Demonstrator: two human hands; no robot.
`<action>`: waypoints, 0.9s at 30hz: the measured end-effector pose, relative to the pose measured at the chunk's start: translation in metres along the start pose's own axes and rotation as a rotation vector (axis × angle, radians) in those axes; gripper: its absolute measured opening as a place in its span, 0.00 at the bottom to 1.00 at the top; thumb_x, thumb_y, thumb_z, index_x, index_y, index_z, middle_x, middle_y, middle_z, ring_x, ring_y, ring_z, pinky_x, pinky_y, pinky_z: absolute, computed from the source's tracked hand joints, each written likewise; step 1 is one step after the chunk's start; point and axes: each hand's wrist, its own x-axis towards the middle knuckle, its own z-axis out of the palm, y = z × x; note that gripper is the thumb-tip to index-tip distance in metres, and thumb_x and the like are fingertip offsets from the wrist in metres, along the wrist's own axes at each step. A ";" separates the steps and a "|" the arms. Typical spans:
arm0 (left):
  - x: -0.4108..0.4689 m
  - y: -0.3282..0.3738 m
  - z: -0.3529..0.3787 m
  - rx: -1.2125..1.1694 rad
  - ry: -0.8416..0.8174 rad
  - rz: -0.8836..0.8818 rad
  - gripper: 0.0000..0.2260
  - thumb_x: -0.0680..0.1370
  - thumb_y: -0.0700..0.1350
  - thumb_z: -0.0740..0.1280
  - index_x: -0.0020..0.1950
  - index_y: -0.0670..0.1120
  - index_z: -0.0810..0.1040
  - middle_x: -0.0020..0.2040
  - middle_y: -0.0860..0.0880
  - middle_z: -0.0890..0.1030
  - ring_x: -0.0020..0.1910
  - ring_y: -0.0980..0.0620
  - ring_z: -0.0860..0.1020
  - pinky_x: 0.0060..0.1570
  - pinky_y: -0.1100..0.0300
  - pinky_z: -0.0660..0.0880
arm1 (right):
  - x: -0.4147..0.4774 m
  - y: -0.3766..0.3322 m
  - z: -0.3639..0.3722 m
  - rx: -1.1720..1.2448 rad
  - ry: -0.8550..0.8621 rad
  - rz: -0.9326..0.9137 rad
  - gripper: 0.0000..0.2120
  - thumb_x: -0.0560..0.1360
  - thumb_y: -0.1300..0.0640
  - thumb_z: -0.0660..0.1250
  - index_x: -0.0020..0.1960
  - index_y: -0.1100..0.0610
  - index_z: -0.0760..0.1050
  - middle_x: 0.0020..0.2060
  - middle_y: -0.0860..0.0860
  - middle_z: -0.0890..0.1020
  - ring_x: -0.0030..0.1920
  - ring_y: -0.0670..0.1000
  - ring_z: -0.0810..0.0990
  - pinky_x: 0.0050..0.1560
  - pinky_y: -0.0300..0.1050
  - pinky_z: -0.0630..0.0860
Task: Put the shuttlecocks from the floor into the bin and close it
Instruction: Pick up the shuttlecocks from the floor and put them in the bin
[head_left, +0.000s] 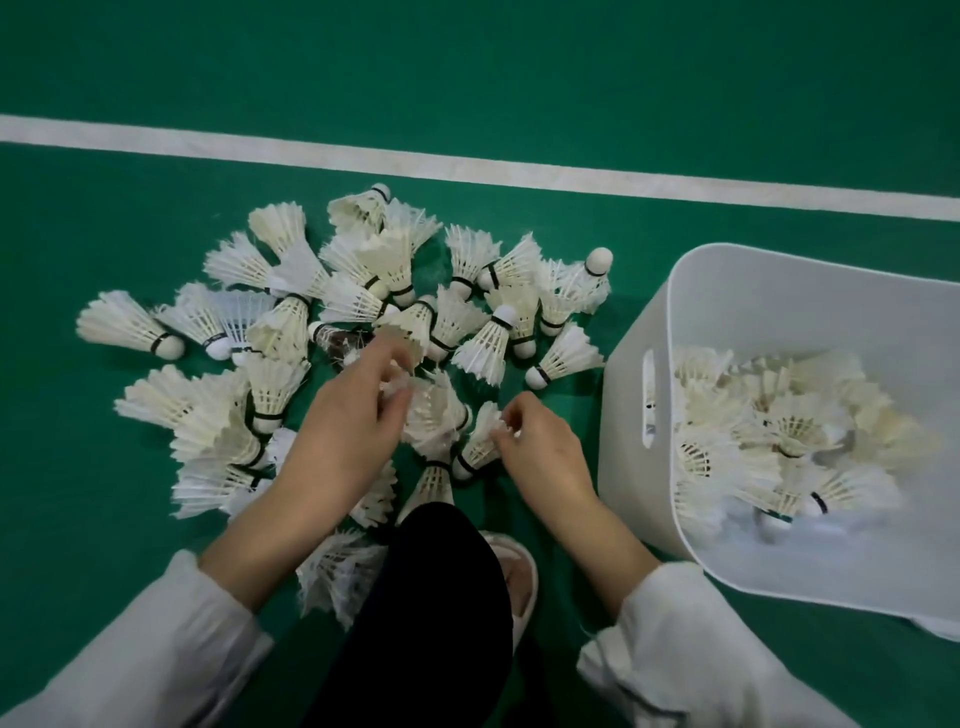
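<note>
Several white feather shuttlecocks (363, 291) lie in a heap on the green court floor in front of me. My left hand (353, 421) pinches the feathers of a shuttlecock (436, 410) in the middle of the heap. My right hand (540, 447) pinches the feather edge of another shuttlecock (480, 441) lying beside it. The white plastic bin (628, 415) stands open at the right, with several shuttlecocks (779, 436) inside it. No lid is clearly in view.
A white court line (467, 169) crosses the floor beyond the heap. My dark-trousered knee (436, 597) and a white slipper (519, 566) sit between my arms. One dark-feathered shuttlecock (340, 340) lies in the heap. A white object's edge (935, 626) shows behind the bin.
</note>
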 end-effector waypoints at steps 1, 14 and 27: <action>0.000 -0.004 0.001 0.020 -0.010 0.001 0.06 0.78 0.41 0.61 0.51 0.52 0.70 0.46 0.48 0.77 0.39 0.48 0.77 0.39 0.53 0.75 | 0.001 0.000 0.000 0.018 -0.031 0.017 0.04 0.76 0.57 0.60 0.48 0.56 0.68 0.44 0.54 0.76 0.45 0.56 0.75 0.41 0.45 0.67; -0.025 -0.028 0.022 0.026 -0.350 0.000 0.19 0.72 0.45 0.71 0.62 0.50 0.73 0.60 0.55 0.65 0.54 0.56 0.73 0.57 0.59 0.72 | -0.015 -0.009 0.000 0.158 0.007 -0.062 0.04 0.75 0.58 0.63 0.44 0.57 0.73 0.41 0.53 0.80 0.41 0.52 0.77 0.45 0.47 0.75; -0.016 -0.031 -0.040 0.141 0.093 -0.010 0.06 0.76 0.49 0.65 0.47 0.48 0.71 0.45 0.51 0.77 0.41 0.54 0.77 0.40 0.58 0.74 | -0.011 0.010 0.006 -0.215 -0.004 -0.089 0.08 0.77 0.57 0.58 0.55 0.56 0.68 0.51 0.56 0.79 0.48 0.60 0.78 0.43 0.49 0.72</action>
